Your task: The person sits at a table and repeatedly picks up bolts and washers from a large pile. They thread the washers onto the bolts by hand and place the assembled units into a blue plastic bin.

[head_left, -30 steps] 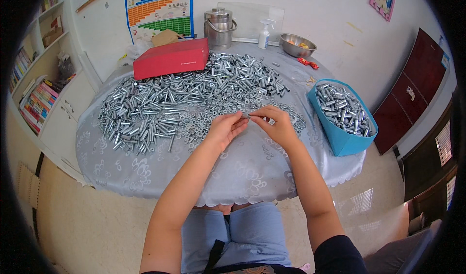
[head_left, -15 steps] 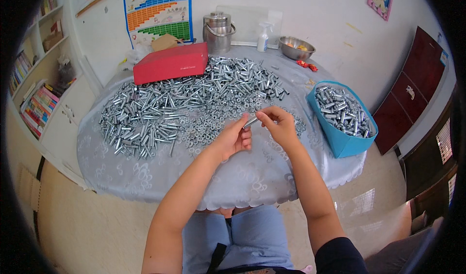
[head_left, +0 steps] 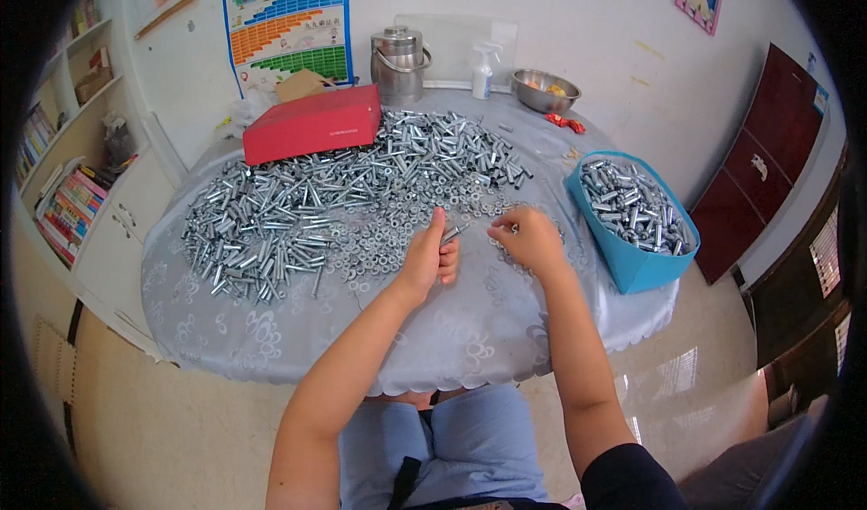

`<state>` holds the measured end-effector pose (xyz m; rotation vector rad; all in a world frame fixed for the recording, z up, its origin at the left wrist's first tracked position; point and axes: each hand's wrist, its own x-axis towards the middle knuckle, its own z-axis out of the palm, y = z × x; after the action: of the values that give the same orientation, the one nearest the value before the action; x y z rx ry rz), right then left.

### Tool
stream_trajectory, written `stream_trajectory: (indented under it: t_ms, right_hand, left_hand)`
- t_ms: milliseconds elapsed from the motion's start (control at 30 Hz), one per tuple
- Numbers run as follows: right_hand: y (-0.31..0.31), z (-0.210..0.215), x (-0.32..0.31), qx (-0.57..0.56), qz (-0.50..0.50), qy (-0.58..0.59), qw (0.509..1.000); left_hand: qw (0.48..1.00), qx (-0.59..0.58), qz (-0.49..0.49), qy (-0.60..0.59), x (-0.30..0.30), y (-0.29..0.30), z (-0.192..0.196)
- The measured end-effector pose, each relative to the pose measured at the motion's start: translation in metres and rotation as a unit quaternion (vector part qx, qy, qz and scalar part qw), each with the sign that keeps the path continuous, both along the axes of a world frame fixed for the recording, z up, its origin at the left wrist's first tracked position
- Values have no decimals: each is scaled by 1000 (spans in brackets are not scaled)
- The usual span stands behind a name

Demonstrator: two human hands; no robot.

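- Bolts (head_left: 262, 248), slim, shiny metal, heaped from nine to one o'clock on silky grey-draped desk (head_left: 235, 334); metal rings (head_left: 375, 241) scattered near centre.
- Left hand (head_left: 423, 262), thumb raised, fingers curled around silver bolt (head_left: 453, 233) near desk centre.
- Right hand (head_left: 535, 241) apart, at three o'clock from it, fingertips bunched; cannot tell if gripping anything.
- Blue bin (head_left: 650, 273) at three o'clock, piled with silver pieces (head_left: 632, 203); steel bowl (head_left: 540, 103) at one, orange-yellow contents.

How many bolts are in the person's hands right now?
1: a metal bolt in the left hand, its end sticking out to the right. None shows in the right hand, though a small one could be hidden there.
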<state>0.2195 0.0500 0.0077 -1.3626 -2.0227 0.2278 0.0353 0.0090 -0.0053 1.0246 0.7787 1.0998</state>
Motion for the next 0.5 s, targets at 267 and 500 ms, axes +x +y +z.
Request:
stream_trajectory:
  t_ms: [267,500]
  right_hand:
    - [3,-6,11,-136,-19,-68,988]
    - [9,-13,8,-166,-17,-49,985]
  left_hand:
    - [997,-56,31,33,-3,2,0]
    - [996,-63,36,45,-3,2,-1]
